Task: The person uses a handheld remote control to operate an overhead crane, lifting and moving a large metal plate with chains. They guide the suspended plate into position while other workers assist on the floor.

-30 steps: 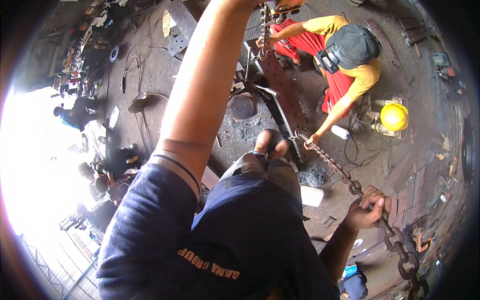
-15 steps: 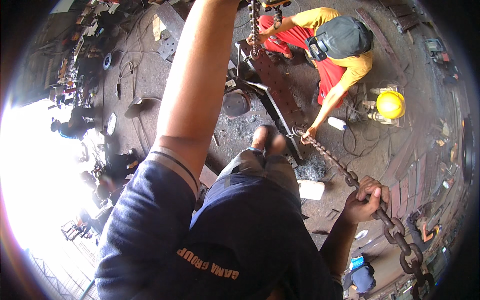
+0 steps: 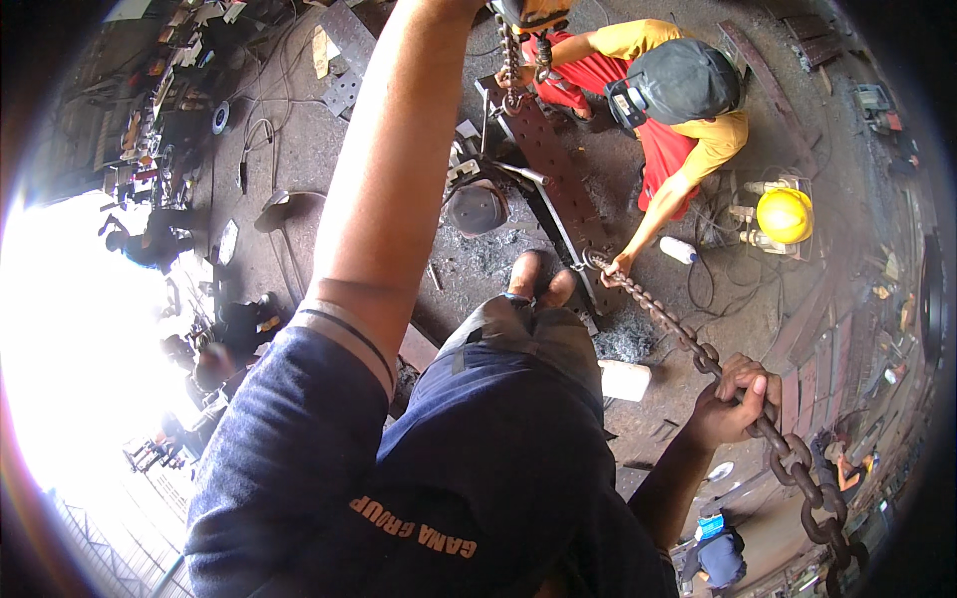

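Note:
My right hand [image 3: 736, 401] is closed around a heavy rusty chain [image 3: 680, 331]. From there the chain runs up to a co-worker's hand [image 3: 618, 271] beside a brown steel beam [image 3: 558, 164] with rows of holes, and down to the lower right. My left arm [image 3: 384, 179] reaches up past the top edge, so its hand is out of the picture. Near it, an orange and dark hoist-like part [image 3: 533, 12] shows at the top, with a thinner chain [image 3: 510, 65] hanging to the beam's far end. The co-worker's other hand is by that end.
The crouching co-worker wears a dark cap [image 3: 688, 80]. A yellow helmet [image 3: 785, 215] rests on the right. A white bottle [image 3: 678, 249], a white container [image 3: 625, 380], a dark cap-like object [image 3: 478, 208] and cables lie about the floor. Other people work at the edges.
The view has shifted slightly. The orange and dark part at the top shows lower and larger. My right hand keeps its hold on the chain.

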Demonstrator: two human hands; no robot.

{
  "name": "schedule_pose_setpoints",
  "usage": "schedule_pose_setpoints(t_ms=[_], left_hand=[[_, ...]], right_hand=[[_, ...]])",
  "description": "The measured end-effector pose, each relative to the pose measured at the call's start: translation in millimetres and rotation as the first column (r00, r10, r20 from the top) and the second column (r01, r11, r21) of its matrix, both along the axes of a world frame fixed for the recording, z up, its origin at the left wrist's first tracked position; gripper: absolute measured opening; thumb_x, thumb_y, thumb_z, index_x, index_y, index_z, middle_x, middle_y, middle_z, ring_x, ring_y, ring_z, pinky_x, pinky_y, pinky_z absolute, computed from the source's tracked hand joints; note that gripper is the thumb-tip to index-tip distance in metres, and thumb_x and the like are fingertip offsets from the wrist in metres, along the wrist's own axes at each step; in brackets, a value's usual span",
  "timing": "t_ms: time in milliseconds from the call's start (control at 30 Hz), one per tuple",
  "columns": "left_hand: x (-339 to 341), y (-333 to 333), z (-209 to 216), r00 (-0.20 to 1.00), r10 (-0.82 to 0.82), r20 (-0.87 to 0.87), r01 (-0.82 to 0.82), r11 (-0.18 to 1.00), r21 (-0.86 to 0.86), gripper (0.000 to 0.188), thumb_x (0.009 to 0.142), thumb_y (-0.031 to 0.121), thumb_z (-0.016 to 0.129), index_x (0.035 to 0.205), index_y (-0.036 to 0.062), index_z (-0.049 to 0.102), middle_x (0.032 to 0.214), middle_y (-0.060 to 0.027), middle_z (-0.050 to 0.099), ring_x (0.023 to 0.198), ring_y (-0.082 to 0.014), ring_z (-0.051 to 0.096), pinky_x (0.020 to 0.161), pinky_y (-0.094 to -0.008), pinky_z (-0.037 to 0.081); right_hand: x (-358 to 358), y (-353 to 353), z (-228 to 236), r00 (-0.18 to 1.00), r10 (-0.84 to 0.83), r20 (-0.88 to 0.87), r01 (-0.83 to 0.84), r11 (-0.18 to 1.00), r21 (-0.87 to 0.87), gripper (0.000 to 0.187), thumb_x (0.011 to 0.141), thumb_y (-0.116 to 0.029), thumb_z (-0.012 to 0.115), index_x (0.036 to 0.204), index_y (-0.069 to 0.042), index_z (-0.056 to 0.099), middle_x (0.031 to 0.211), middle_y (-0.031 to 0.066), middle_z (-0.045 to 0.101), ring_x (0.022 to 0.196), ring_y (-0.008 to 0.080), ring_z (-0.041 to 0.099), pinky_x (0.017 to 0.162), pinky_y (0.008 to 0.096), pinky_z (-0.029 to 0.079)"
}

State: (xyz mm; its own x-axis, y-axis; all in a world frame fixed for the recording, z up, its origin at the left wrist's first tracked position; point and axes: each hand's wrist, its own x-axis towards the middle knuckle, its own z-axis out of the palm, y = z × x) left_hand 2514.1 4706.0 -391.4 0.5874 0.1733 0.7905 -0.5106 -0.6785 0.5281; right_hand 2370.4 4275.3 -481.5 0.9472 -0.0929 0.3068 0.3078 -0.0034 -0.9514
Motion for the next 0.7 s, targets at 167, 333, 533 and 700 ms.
schedule_pose_setpoints(t_ms=[167, 333, 533, 700], left_hand=[[-9.7, 9.5, -6.8, 0.999, -0.011, -0.035, 0.011, 1.000, -0.016, 0.063, 0.068, 0.043, 0.083, 0.116, 0.0050, 0.067, 0.122, -0.0137, 0.062, 0.118, -0.0292, 0.058, 0.112, -0.0476, 0.040], [-13.0, 10.5, -12.5, 0.988, -0.129, -0.087, 0.119, 0.987, -0.105, 0.061, 0.068, 0.042, 0.085, 0.113, 0.0051, 0.067, 0.119, -0.0137, 0.063, 0.117, -0.0272, 0.059, 0.111, -0.0456, 0.040], [-21.4, 11.4, -10.5, 0.998, 0.058, 0.004, -0.057, 0.997, -0.042, 0.062, 0.068, 0.040, 0.087, 0.114, 0.0038, 0.066, 0.110, -0.0108, 0.068, 0.108, -0.0237, 0.064, 0.107, -0.0428, 0.043], [-22.7, 16.5, -15.1, 0.997, -0.054, -0.061, 0.046, 0.992, -0.116, 0.058, 0.069, 0.042, 0.085, 0.109, 0.0035, 0.070, 0.109, -0.0114, 0.069, 0.110, -0.0245, 0.060, 0.105, -0.0441, 0.042]], right_hand=[[2.6, 2.3, -7.6, 1.000, 0.020, -0.005, -0.020, 1.000, -0.005, 0.026, 0.089, -0.014, 0.055, 0.068, -0.005, 0.043, 0.054, 0.0024, 0.038, 0.045, 0.0112, 0.032, 0.051, 0.0313, 0.029], [0.2, 7.2, -14.6, 0.999, 0.032, -0.031, -0.032, 0.999, 0.017, 0.025, 0.087, -0.014, 0.058, 0.068, -0.005, 0.044, 0.054, 0.0018, 0.038, 0.047, 0.0113, 0.034, 0.050, 0.0321, 0.030], [-9.5, 16.5, -22.8, 0.993, 0.110, -0.041, -0.112, 0.992, -0.059, 0.026, 0.088, -0.013, 0.058, 0.067, -0.004, 0.045, 0.055, 0.0017, 0.041, 0.048, 0.0109, 0.036, 0.052, 0.0318, 0.031], [-13.6, 21.8, -20.5, 0.993, 0.111, -0.045, -0.113, 0.993, -0.042, 0.026, 0.088, -0.012, 0.057, 0.067, -0.004, 0.045, 0.055, 0.0013, 0.041, 0.047, 0.0107, 0.037, 0.051, 0.0312, 0.031]])
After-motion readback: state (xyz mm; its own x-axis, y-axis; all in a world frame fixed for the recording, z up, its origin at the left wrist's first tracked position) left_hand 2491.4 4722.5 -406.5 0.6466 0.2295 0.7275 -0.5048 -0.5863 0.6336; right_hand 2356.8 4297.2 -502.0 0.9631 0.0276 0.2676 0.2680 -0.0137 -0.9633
